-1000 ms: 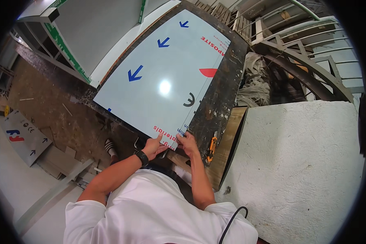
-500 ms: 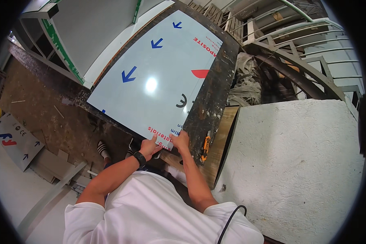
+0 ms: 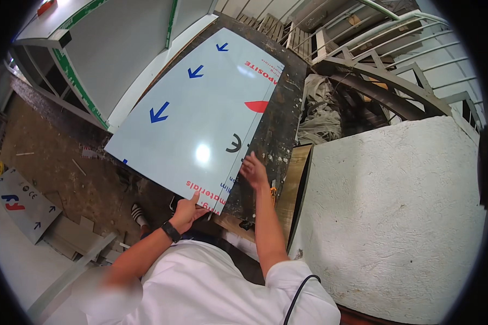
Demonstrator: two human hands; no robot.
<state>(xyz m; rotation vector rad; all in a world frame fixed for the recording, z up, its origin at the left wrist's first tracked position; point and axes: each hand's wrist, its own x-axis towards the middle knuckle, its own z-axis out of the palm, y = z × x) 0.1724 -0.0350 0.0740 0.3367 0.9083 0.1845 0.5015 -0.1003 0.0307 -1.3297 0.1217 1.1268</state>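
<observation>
A large pale panel (image 3: pixel 190 124) with blue arrows and red print lies on a dark, paint-spotted workbench (image 3: pixel 282 135). At its near edge, my left hand (image 3: pixel 185 213) grips the panel, thumb on top and fingers underneath. My right hand (image 3: pixel 254 170) is at the panel's right edge with its fingers apart; whether the fingertips touch the edge is hard to tell. A line runs along the panel close to that edge. Just right of my right forearm, an orange-and-black utility knife (image 3: pixel 273 195) shows in part, the rest hidden by the arm.
To the right stands a white rough-surfaced slab (image 3: pixel 390 216), with a wooden board (image 3: pixel 298 189) along its left side. Crumpled grey sheeting (image 3: pixel 320 108) and metal railings (image 3: pixel 406 40) are beyond. On the left, a grey panel with green edging (image 3: pixel 81 89) stands upright; offcuts (image 3: pixel 65 233) lie below.
My right hand has let go of the near corner and moved forward along the right edge. My left hand keeps its grip. The view has shifted slightly.
</observation>
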